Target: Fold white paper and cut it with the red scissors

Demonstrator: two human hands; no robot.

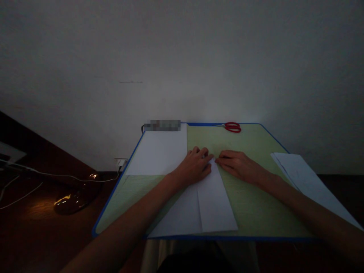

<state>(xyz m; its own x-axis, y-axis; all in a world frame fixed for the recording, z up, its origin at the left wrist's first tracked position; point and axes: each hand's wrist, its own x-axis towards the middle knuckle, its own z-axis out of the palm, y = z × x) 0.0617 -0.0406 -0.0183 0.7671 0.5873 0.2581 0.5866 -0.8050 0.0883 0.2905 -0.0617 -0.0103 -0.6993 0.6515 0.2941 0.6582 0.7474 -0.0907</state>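
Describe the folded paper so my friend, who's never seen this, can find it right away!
Find the green table with the blue rim. At the middle of its near edge starts the folded paper, running up under the left hand. Unlike the flat sheet at far left and the papers at right, it has a long fold line down it.

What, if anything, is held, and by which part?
The folded paper, at its far end, by the left hand; whether the right hand grips too is unclear.

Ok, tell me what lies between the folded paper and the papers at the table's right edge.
In the head view, green tabletop lies there, with the right forearm stretched across it.
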